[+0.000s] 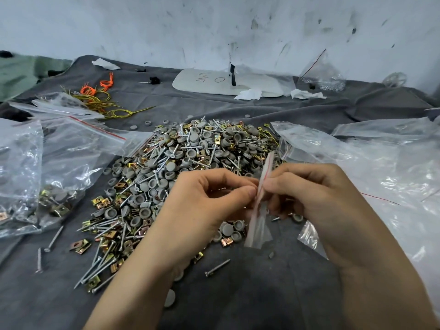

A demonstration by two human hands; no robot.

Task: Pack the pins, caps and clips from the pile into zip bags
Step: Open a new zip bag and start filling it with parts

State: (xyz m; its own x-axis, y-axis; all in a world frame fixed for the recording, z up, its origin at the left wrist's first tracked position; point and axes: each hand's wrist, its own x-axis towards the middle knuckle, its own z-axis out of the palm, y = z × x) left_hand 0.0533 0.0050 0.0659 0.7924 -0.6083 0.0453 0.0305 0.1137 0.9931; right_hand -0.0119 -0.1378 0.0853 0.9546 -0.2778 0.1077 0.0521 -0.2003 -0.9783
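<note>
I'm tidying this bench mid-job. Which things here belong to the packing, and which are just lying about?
Belongs to the job:
pile of pins, caps and clips
small zip bag, pinched by left hand and right hand
filled bags on the left
clear plastic bags on the right

Lying about:
orange and yellow wires
white panel
crumpled tissue
black knob
</note>
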